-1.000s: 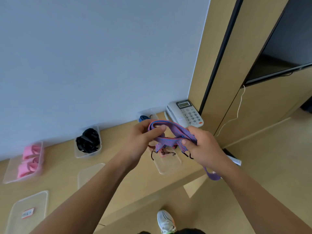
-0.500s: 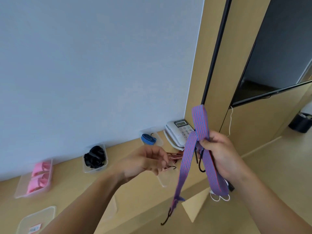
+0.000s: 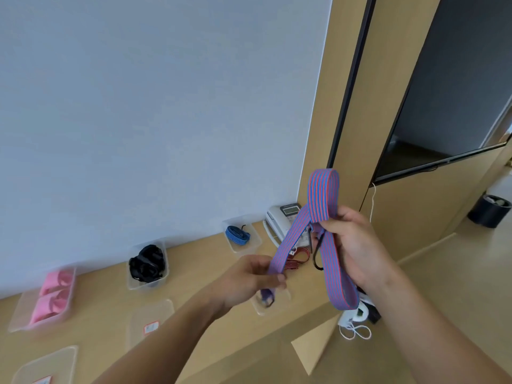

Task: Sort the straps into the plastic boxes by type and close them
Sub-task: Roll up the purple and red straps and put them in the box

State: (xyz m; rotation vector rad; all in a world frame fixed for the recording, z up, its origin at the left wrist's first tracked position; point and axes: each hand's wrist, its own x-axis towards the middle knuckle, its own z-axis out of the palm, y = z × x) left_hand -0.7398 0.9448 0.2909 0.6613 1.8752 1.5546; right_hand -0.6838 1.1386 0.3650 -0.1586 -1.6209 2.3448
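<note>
A: Strap position?
B: Purple-and-red striped strap [image 3: 323, 195] in the air over the desk [image 3: 205, 261]; right hand [image 3: 357, 245] curled round its folded loops; left hand [image 3: 246, 281] pinching the loose run lower down.
A: Handling?
B: Probably light, limp, stretchy; black hook [image 3: 315, 259] may snag; hold it at the folds.

Hotel room or office, by look. Long wooden counter [image 3: 199, 261] built along pale wall [image 3: 166, 106]; desk telephone [image 3: 282, 217] with keypad and display at right end. Right of telephone: wood wall panel [image 3: 382, 106], flat dark screen [image 3: 443, 106] mounted on it, black waste bin [image 3: 489, 210] on floor [image 3: 457, 273] beyond.
</note>
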